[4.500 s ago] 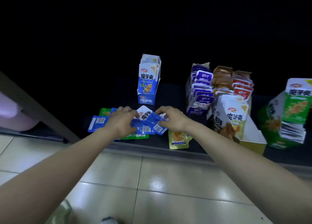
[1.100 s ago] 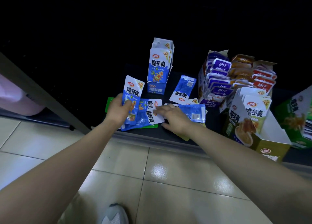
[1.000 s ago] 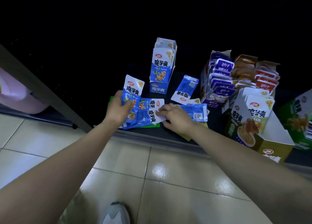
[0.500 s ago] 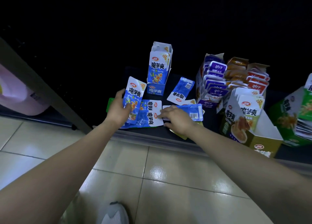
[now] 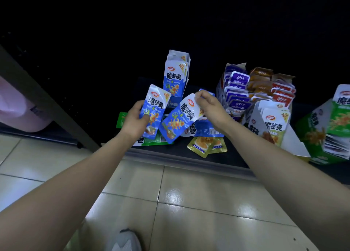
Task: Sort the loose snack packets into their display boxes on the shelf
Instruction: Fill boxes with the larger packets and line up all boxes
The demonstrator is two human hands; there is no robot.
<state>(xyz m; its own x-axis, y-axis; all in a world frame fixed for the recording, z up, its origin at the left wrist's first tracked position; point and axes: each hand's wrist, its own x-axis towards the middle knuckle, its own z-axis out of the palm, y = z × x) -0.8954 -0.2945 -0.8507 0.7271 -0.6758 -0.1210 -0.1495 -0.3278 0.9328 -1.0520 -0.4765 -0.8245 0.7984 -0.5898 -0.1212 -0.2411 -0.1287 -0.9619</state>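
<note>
The pale tiled floor (image 5: 189, 203) fills the lower half of my view, with the dark shelf (image 5: 236, 154) running above it. At the shelf's right end I see a green display box (image 5: 320, 137) leaning over, packets stacked inside. Next to it is a yellow display box (image 5: 272, 125), and behind that a purple display box (image 5: 234, 91) with orange and red packs just beside it. Farther left, the blue display box (image 5: 175, 76) stands upright with blue packets in it.

The left hand (image 5: 133, 121) has its fingers curled round the lower edge of a blue snack packet (image 5: 154, 107) and holds it upright. The right hand (image 5: 210, 108) pinches the white top end of a second blue packet (image 5: 179, 119), which hangs tilted. Both packets are off the shelf, just in front of the blue display box.

Beneath them, loose blue packets (image 5: 205, 130) lie flat. A green packet (image 5: 121, 119) shows behind the left hand. Two yellow packets (image 5: 206, 144) lie near the shelf's front edge.
</note>
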